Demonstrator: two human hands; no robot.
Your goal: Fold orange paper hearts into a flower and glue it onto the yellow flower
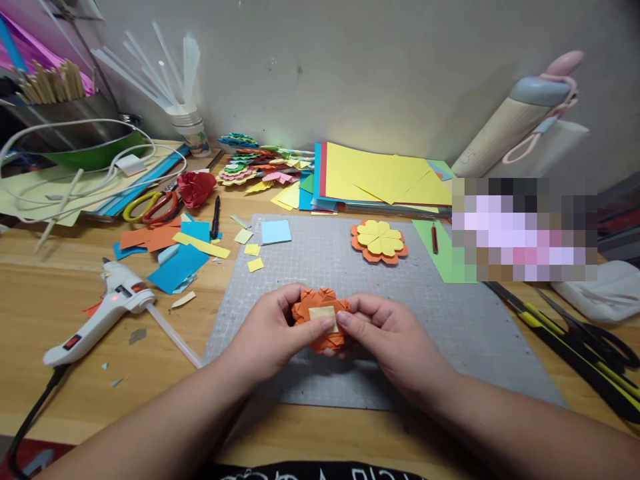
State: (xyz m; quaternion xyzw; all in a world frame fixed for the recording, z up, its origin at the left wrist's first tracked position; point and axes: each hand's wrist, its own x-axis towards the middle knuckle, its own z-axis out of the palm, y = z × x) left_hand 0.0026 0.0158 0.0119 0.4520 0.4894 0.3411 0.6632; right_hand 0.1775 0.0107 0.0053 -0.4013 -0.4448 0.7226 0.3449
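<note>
An orange folded-paper flower (320, 301) is held between both hands above the grey cutting mat (480, 347). A small pale yellow paper square (321, 315) lies on its middle. My left hand (283, 320) grips the flower's left side, its thumb on the square. On the right side my right hand (385, 327) pinches the flower, thumb tip close to the square's right edge. A yellow and orange paper flower (379, 240) rests on the mat farther back. Small yellow squares (255, 265) and a light blue square (276, 231) lie at the mat's upper left.
At left are a white glue gun (100, 313), blue and orange paper scraps (180, 267) and scissors (160, 208). Behind stand stacked coloured sheets (385, 173) and a pile of paper flowers (250, 170). Black scissors (595, 340) and a yellow-black cutter (565, 347) lie at right.
</note>
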